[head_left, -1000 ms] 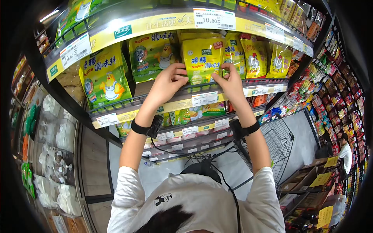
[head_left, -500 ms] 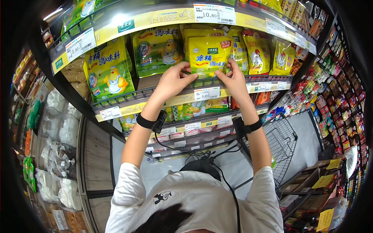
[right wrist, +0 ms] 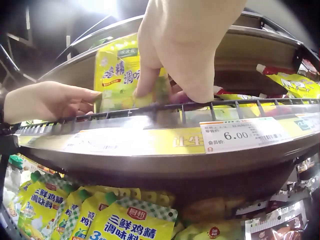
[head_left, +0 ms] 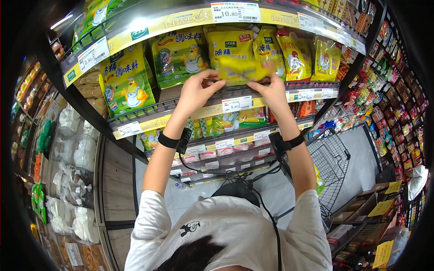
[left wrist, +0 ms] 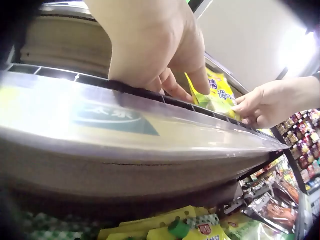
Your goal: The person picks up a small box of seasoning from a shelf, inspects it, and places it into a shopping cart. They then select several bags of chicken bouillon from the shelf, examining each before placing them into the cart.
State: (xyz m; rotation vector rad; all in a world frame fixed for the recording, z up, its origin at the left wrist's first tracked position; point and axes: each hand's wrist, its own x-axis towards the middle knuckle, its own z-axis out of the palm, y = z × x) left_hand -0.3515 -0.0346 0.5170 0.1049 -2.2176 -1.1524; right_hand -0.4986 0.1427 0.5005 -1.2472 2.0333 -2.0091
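Between my two hands is a yellow and green bag of chicken seasoning [head_left: 244, 72], blurred and tipped over in the head view. My left hand [head_left: 198, 90] pinches its left lower edge, thumb in front and the fingers partly hidden behind. On the other side, my right hand [head_left: 274, 94] grips the right lower edge the same way. The right wrist view shows the bag's printed front [right wrist: 112, 75] just behind the wire rail [right wrist: 172, 106] of the shelf. A matching seasoning bag [head_left: 230, 45] stands behind it on the shelf.
Larger green seasoning bags [head_left: 178, 58] stand to the left, more yellow packets [head_left: 294, 56] to the right. A shelf edge with price tags [head_left: 235, 9] runs above the hands. Lower shelves hold more packets [right wrist: 135, 220]. A wire shopping cart [head_left: 327, 160] stands at the right.
The held bag stood upright a half second ago; its top has tipped toward me, uncovering the matching bag behind. Both hands keep hold of its lower edges.
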